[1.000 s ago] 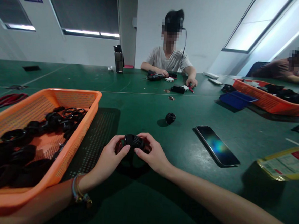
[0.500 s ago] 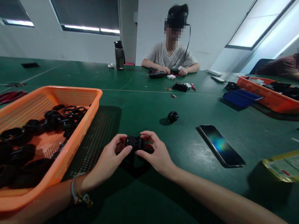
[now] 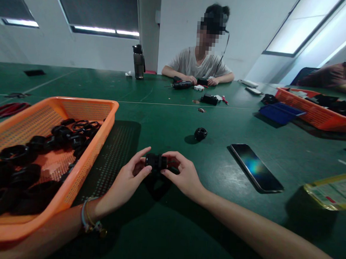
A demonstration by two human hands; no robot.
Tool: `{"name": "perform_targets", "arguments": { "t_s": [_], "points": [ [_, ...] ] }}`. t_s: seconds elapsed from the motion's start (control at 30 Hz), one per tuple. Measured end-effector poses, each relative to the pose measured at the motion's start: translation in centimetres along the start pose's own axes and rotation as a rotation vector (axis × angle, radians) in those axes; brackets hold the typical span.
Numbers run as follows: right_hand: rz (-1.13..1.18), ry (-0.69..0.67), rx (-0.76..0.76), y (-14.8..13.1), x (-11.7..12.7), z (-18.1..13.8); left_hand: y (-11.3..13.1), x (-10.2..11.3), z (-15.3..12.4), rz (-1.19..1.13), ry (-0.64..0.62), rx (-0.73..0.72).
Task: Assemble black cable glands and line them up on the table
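Observation:
A black ribbed cylindrical fitting (image 3: 155,161) is held level just above the green table, in the middle of the view. My left hand (image 3: 133,170) has its thumb and curled fingers at the fitting's left end, with the index finger lifted off. The right end is pinched between the thumb and fingers of my right hand (image 3: 182,173); some of those fingertips are hidden behind it. Farther out on the table, a smaller black ring-shaped fitting (image 3: 201,134) lies by itself.
An orange basket (image 3: 113,114) of black rings and fittings stands close by my left forearm. To the right lie a phone (image 3: 257,168) and a yellow-edged container (image 3: 333,190). A co-worker (image 3: 199,62) sits opposite, near a power drill (image 3: 181,84) and a bottle (image 3: 138,63).
My left index finger has lifted off the fitting. My right fingers have shifted slightly on its right end. The co-worker opposite has turned their head and leaned to the right.

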State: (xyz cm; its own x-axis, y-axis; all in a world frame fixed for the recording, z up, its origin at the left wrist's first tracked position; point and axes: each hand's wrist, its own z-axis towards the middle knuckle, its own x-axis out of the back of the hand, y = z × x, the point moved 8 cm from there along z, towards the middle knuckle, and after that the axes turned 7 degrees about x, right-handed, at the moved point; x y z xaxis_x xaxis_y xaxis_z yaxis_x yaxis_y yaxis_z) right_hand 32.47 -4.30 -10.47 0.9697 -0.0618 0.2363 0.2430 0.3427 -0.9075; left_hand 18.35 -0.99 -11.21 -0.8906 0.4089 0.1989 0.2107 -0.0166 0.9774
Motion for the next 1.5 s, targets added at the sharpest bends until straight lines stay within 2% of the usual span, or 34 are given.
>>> {"name": "perform_targets", "arguments": {
  "t_s": [0.73,1.03,1.3,1.5],
  "points": [
    [0.026,0.017,-0.081,0.3,0.2,-0.2,-0.2,0.3,0.2,0.137,-0.021,-0.025],
    [0.032,-0.034,-0.009,-0.1,0.0,-0.3,0.0,0.3,0.2,0.049,-0.031,-0.027],
    [-0.149,0.029,0.044,-0.5,0.8,-0.1,-0.1,0.2,0.2,0.117,-0.025,-0.042],
    [-0.172,0.044,0.082,-0.9,0.9,-0.1,-0.4,0.3,0.4,0.124,-0.012,-0.016]
  ]
}}
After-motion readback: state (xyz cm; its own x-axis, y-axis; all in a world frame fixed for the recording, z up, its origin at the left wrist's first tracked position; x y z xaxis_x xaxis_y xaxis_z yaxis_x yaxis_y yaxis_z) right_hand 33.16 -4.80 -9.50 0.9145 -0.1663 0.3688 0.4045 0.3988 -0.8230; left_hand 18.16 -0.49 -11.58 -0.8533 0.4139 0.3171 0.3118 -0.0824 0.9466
